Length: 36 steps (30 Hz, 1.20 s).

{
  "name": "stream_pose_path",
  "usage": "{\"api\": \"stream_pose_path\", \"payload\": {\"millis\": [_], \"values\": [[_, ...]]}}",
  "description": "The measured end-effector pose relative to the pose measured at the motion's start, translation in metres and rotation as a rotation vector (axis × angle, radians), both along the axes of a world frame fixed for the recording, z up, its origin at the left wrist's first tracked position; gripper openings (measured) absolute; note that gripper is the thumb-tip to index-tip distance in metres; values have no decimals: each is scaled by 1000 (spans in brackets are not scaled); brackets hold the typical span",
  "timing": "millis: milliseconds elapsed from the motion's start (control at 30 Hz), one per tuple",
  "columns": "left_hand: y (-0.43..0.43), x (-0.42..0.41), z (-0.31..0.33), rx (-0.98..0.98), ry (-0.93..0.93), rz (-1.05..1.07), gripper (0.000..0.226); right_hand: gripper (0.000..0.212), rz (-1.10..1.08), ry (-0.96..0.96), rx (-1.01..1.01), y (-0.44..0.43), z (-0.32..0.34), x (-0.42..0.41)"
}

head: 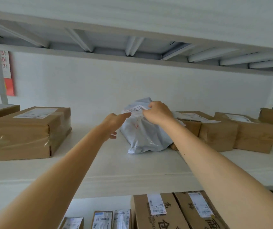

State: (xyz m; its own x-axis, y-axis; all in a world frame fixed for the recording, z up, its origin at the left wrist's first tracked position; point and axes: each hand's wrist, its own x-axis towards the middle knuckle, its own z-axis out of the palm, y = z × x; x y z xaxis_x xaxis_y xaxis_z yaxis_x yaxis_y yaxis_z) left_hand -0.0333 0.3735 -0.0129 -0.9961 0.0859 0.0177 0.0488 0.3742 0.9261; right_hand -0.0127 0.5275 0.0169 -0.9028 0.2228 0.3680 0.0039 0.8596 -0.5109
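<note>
on the white shelf (115, 167), the left hand (111, 124) is laying a straight forefinger on the label (136, 109) of the grey mailer bag (142, 138) lying mid-shelf. the right hand (159, 113) is pinching the bag's top. pulled by film alone, it is likely risking tearing or dropping off.

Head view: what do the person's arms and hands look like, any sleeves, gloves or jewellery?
The left arm and right arm are bare as far back as the frame shows, no sleeves in view. The left hand and right hand are ungloved; no watch, bracelet or ring shows on either.
</note>
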Motion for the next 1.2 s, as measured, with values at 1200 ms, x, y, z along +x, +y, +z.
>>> {"api": "stream_pose_path", "payload": {"millis": [1200], "values": [[36,-29,-24,385,-379,-118,66,36,130,-102,-67,58,7,-9]]}}
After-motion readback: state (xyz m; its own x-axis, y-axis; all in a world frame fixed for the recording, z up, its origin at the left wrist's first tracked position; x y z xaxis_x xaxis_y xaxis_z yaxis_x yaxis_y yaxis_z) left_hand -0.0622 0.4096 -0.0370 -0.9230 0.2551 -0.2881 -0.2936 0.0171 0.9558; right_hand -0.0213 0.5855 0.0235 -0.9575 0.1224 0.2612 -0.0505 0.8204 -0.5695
